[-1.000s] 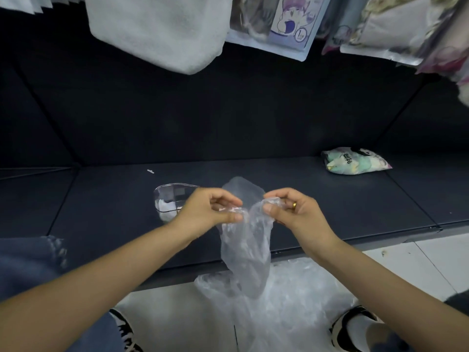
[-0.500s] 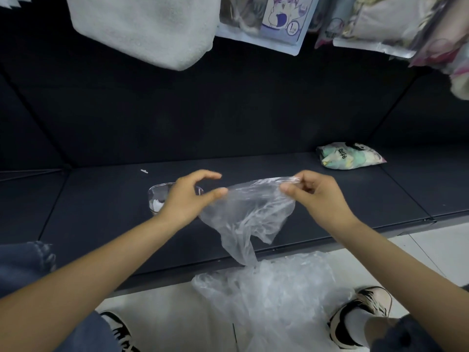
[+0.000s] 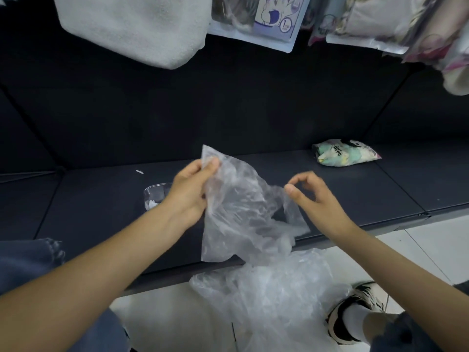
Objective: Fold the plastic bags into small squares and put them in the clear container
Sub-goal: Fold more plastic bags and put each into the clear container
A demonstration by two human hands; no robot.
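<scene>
Around the clear container (image 3: pixel 157 196), dark shelf (image 3: pixel 101 204) lies bare to its left and behind; the left hand (image 3: pixel 189 193) and hanging plastic bag (image 3: pixel 241 212) crowd its right.

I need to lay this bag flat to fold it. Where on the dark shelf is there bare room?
The shelf is bare between the right hand and the printed packet, and farther right. Its left part beyond the clear container is bare too. The middle is crowded: left hand, held bag, container.
</scene>
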